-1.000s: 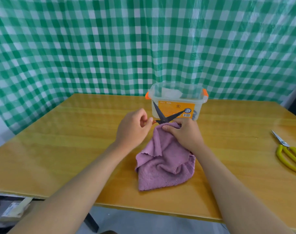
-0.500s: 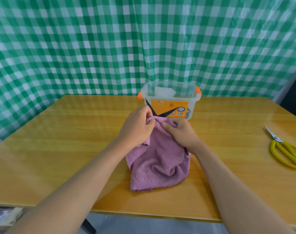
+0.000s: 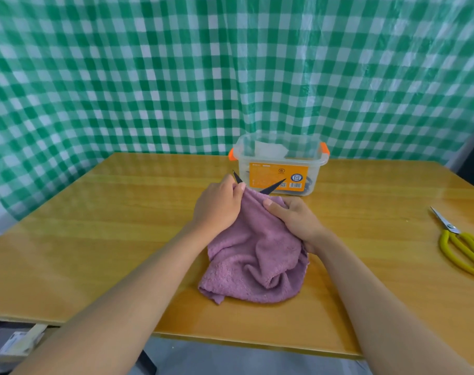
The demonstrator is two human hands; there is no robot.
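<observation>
Clutching the towel (image 3: 257, 253), left hand (image 3: 216, 208) and right hand (image 3: 296, 221) bury black scissors (image 3: 273, 188) — tips show.

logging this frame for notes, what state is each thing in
purple cloth: crumpled, bunched round the black scissors, lower end on the table
black scissors: blades spread open, tips poking out of the cloth
left hand: pinches the cloth over one blade
right hand: grips the cloth
clear box: upright, no lid on
yellow scissors: blades closed, lying flat, untouched
</observation>
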